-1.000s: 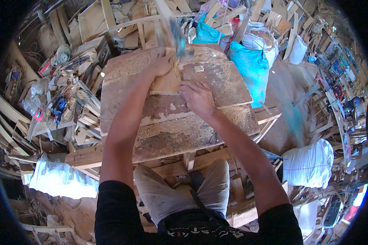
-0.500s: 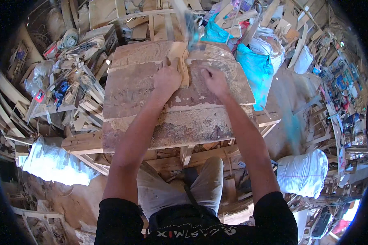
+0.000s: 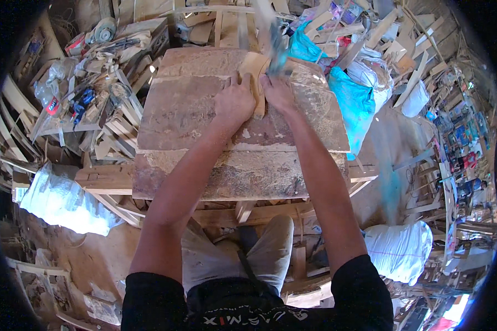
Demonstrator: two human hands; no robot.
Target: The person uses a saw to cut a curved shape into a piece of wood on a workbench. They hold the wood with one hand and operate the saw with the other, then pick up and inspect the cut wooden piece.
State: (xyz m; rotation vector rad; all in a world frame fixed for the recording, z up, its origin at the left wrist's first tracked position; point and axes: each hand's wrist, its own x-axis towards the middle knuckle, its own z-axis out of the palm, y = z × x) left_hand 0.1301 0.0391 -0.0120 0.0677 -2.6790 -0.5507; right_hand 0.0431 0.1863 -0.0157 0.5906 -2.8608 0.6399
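A curved piece of light wood lies toward the far edge of the worn, dusty wooden tabletop. My left hand grips it along its left side, fingers pointing away from me. From the other side, my right hand closes on its right edge, fingertips curled in against the wood. Right beyond my right hand stands a blurred teal upright machine part; whether it touches the wood I cannot tell.
Left of the tabletop, wood offcuts, a plastic bottle and a dark blue tool crowd a side bench. At right hangs a turquoise sack, with white sacks nearby. Scrap wood piles up behind.
My right hand has come in from apart and now touches the wood's right edge. The left hand keeps its place on the wood. The whole view has shifted slightly.
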